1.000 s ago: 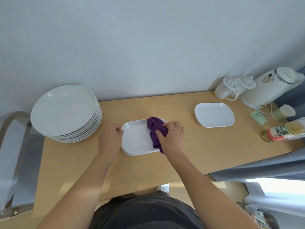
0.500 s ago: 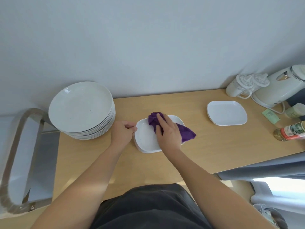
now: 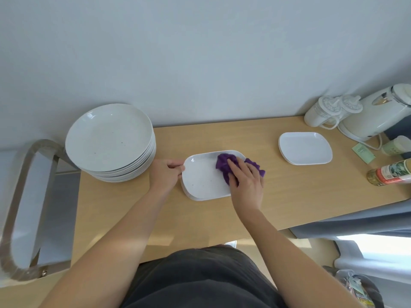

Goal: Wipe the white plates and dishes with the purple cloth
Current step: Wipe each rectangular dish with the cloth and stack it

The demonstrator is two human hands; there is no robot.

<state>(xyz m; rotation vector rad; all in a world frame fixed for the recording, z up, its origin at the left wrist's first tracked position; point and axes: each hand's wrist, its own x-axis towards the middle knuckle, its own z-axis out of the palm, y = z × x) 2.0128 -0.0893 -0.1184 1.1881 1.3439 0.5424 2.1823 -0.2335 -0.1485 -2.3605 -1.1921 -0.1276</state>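
Note:
A white rectangular dish (image 3: 203, 176) lies in the middle of the wooden table (image 3: 289, 192), on top of another like it. My left hand (image 3: 165, 172) pinches its left rim. My right hand (image 3: 245, 177) presses the purple cloth (image 3: 224, 163) flat on the dish's right half, and part of the cloth spills over the right rim. A tall stack of round white plates (image 3: 111, 141) stands at the far left. Another small stack of white rectangular dishes (image 3: 305, 148) rests to the right.
At the far right stand a white kettle (image 3: 382, 114), two white lidded cups (image 3: 329, 111), a small jar (image 3: 395, 145), a green packet (image 3: 363, 152) and a lying bottle (image 3: 391, 172). A chair with a metal frame (image 3: 26, 196) is at the table's left end. The wall runs along the back edge.
My right hand and the cloth slid from the dish's upper middle toward its right side. The left hand keeps hold of the left rim. The camera view shifted slightly.

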